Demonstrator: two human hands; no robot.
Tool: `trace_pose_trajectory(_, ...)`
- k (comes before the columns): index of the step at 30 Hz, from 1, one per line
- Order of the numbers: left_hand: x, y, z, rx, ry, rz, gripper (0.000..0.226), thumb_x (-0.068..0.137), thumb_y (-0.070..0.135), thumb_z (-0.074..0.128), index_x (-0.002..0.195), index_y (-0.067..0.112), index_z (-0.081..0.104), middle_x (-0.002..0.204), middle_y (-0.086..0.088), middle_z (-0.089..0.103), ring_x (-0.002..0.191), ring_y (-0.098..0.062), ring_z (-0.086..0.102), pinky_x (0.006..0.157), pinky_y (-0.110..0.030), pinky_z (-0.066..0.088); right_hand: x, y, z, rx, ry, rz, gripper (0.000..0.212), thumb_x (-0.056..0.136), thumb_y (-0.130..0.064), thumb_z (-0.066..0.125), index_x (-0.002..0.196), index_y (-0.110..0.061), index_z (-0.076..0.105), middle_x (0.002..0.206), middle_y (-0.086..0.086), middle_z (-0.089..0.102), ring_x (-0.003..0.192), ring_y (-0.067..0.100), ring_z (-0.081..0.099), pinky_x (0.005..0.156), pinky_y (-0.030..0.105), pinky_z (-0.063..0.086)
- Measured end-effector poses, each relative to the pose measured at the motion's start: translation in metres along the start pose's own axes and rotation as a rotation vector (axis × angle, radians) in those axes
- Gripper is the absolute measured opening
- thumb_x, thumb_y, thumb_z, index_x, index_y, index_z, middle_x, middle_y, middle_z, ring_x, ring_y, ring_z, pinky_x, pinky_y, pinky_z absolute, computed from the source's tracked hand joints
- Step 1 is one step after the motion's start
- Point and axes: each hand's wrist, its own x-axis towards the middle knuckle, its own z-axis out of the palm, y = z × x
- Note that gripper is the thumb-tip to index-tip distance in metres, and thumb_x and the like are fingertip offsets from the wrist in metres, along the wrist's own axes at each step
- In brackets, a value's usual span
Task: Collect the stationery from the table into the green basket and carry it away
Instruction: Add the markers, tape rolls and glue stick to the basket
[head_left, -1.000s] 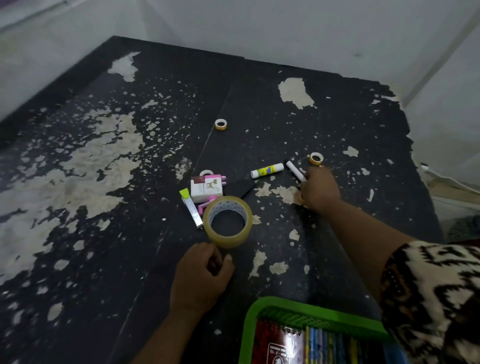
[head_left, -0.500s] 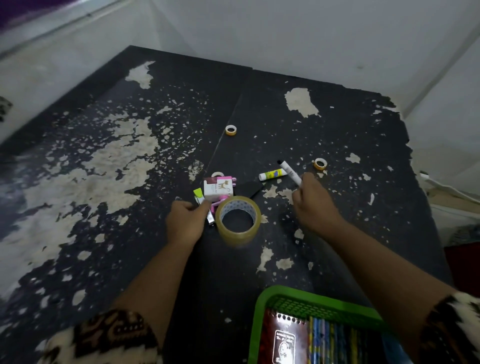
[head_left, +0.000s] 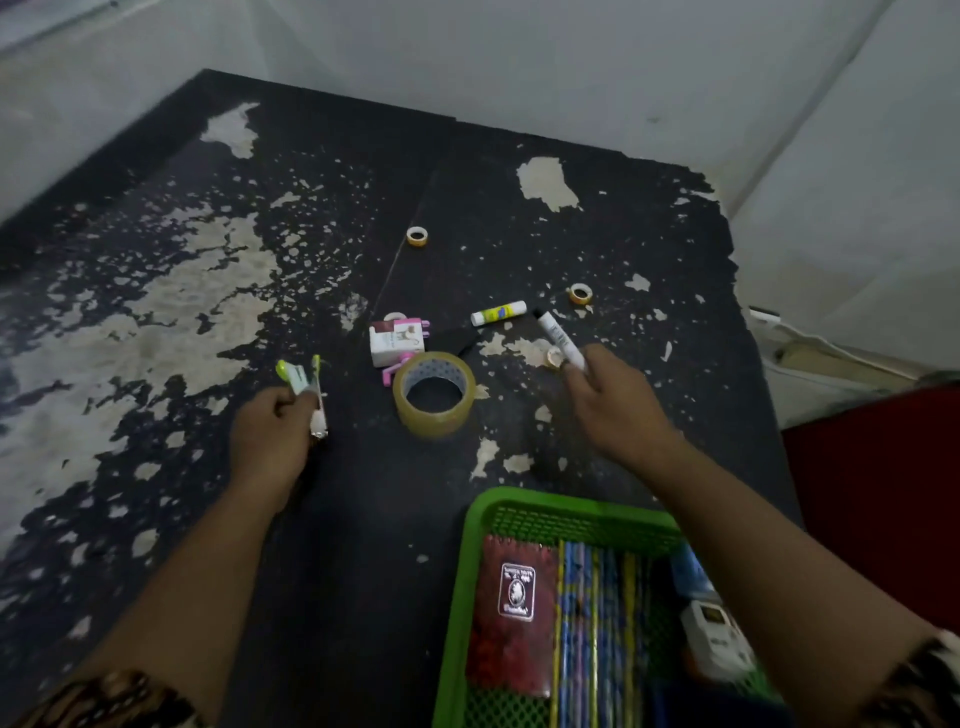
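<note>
- My right hand (head_left: 618, 410) holds the white marker (head_left: 558, 338) in closed fingers, its long axis slanting up and away toward the far edge of the bench (head_left: 156, 364), black cap outermost.
- My left hand (head_left: 272, 436) grips a small green-tipped tube (head_left: 304, 387), blurred, so I cannot tell more of what it is.
- The green basket (head_left: 467, 571) sits at the near edge, directly below my right hand; that hand is nearer to it, so I judge the marker goes in first.
- Left on the bench: big tape roll (head_left: 434, 392) mid-bench, pink-and-white packet (head_left: 397, 340) beside it, glue stick (head_left: 497, 313), two small tape rings (head_left: 417, 235) farther off.
- The surface is black and badly peeled; pale walls lie beyond the far edge.
</note>
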Motion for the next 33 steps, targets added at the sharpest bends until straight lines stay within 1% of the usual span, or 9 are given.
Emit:
trace_pose_trajectory(4, -0.068, 0.012, -0.023, -0.381, -0.099, 0.03, 0.019, 0.101, 0.025, 0.054, 0.086, 0.016, 0.058, 0.084, -0.007, 0.063, 0.074, -0.013, 0.068, 0.059, -0.028, 0.061, -0.035, -0.002, -0.024, 0.012, -0.049, -0.04, 0.016, 0.101, -0.018, 0.041, 0.09, -0.015, 0.051, 0.079, 0.003, 0.045, 0.06, 0.014, 0.04, 0.051, 0.031, 0.026)
trace_pose_trajectory(8, -0.132, 0.02, -0.032, -0.33, -0.222, 0.119, 0.018, 0.106, 0.024, 0.042, 0.09, 0.019, 0.048, 0.077, -0.003, 0.064, 0.047, -0.01, 0.049, 0.037, -0.022, 0.037, -0.086, -0.002, -0.046, 0.067, -0.135, -0.088, 0.014, 0.101, -0.016, 0.045, 0.094, -0.02, 0.057, 0.084, -0.001, 0.041, 0.064, 0.017, 0.043, 0.053, 0.026, 0.034)
trace_pose_trajectory(10, -0.164, 0.023, -0.034, -0.344, -0.346, 0.113, 0.019, 0.107, 0.023, 0.038, 0.088, 0.019, 0.043, 0.069, 0.0, 0.054, 0.046, -0.009, 0.037, 0.04, -0.021, 0.028, -0.116, 0.004, -0.057, 0.073, -0.133, -0.072, 0.012, 0.101, -0.019, 0.047, 0.104, -0.02, 0.059, 0.088, 0.0, 0.043, 0.073, 0.019, 0.046, 0.06, 0.022, 0.036)
trace_pose_trajectory(13, -0.199, 0.024, -0.033, -0.292, -0.451, 0.122, 0.018, 0.106, 0.028, 0.039, 0.091, 0.021, 0.045, 0.067, 0.003, 0.045, 0.05, -0.008, 0.033, 0.043, -0.022, 0.029, -0.155, 0.012, -0.065, 0.068, -0.14, -0.071, 0.013, 0.098, -0.02, 0.053, 0.107, -0.024, 0.062, 0.089, 0.001, 0.049, 0.076, 0.014, 0.048, 0.064, 0.029, 0.038)
trace_pose_trajectory(17, -0.233, 0.015, -0.025, -0.217, -0.489, 0.168, 0.019, 0.103, 0.033, 0.046, 0.093, 0.019, 0.053, 0.064, 0.002, 0.04, 0.053, -0.01, 0.035, 0.044, -0.023, 0.033, -0.202, 0.016, -0.046, 0.015, -0.355, -0.079, 0.009, 0.095, -0.02, 0.058, 0.101, -0.02, 0.066, 0.083, -0.008, 0.055, 0.07, 0.008, 0.049, 0.061, 0.031, 0.039)
trace_pose_trajectory(21, -0.259, 0.003, -0.02, -0.078, -0.509, 0.256, 0.02, 0.1, 0.033, 0.052, 0.093, 0.017, 0.063, 0.056, 0.008, 0.043, 0.051, -0.009, 0.043, 0.047, -0.029, 0.039, -0.232, 0.025, -0.009, -0.161, -0.527, -0.085, 0.013, 0.088, -0.012, 0.061, 0.098, -0.016, 0.069, 0.094, 0.003, 0.064, 0.083, 0.019, 0.057, 0.067, 0.027, 0.041)
trace_pose_trajectory(24, -0.269, -0.005, -0.019, 0.104, -0.542, 0.327, 0.022, 0.1, 0.035, 0.053, 0.088, 0.018, 0.061, 0.057, 0.001, 0.051, 0.049, -0.011, 0.048, 0.051, -0.034, 0.042, -0.245, 0.029, 0.011, -0.238, -0.6, -0.099, 0.017, 0.086, -0.009, 0.061, 0.099, -0.012, 0.071, 0.097, 0.008, 0.068, 0.088, 0.024, 0.061, 0.076, 0.034, 0.052)
trace_pose_trajectory(30, -0.277, -0.009, -0.016, 0.28, -0.68, 0.394, 0.015, 0.1, 0.028, 0.055, 0.088, 0.02, 0.055, 0.072, -0.006, 0.066, 0.054, -0.009, 0.062, 0.052, -0.026, 0.052, -0.254, 0.036, 0.03, -0.326, -0.606, -0.162, 0.017, 0.082, -0.004, 0.06, 0.095, -0.008, 0.071, 0.092, 0.013, 0.067, 0.085, 0.028, 0.061, 0.076, 0.035, 0.051)
trace_pose_trajectory(33, -0.278, -0.011, -0.014, 0.346, -0.759, 0.399, 0.013, 0.1, 0.03, 0.055, 0.09, 0.021, 0.055, 0.078, -0.002, 0.068, 0.063, -0.012, 0.068, 0.06, -0.032, 0.058, -0.256, 0.04, 0.032, -0.339, -0.59, -0.159, 0.019, 0.081, -0.003, 0.062, 0.098, -0.008, 0.07, 0.096, 0.013, 0.064, 0.086, 0.027, 0.059, 0.072, 0.035, 0.051)
